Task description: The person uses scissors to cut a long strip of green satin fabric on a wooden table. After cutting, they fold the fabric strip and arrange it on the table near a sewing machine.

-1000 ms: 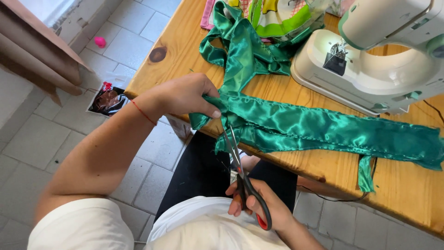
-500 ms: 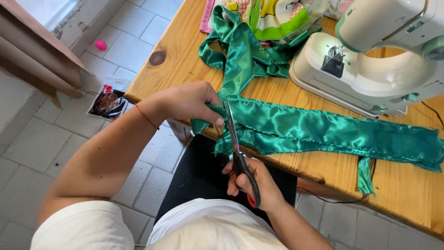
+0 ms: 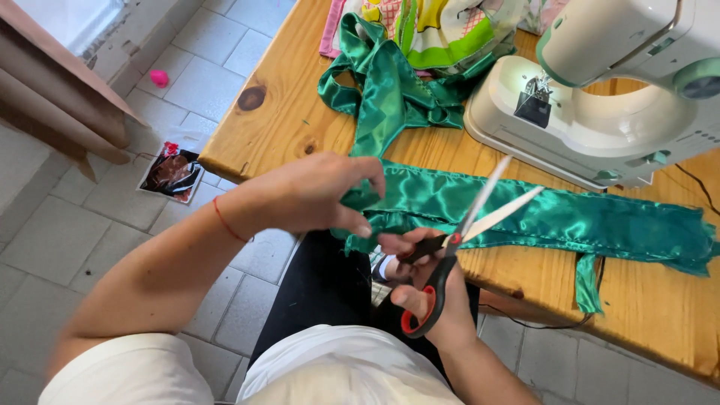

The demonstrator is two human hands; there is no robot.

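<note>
- Centrally, a green satin strip (image 3: 555, 217) lies across the wooden surface (image 3: 277, 112), its near end hanging off the front edge.
- Left hand (image 3: 315, 195) pinches that near end, grip closed on the cloth.
- Right hand (image 3: 431, 300) grips black-and-red scissors (image 3: 450, 255), fingers through the handles, blades spread open over the strip.
- White sewing machine (image 3: 600, 97) stands behind, more green cloth (image 3: 382, 90) bunched beside it.
- Tiled floor (image 3: 67, 247) lies below.

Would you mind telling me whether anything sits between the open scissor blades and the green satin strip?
Nothing visible does. The scissors in the right hand stand open directly over the green satin strip, whose end the left hand pinches; the sewing machine sits farther back.
</note>
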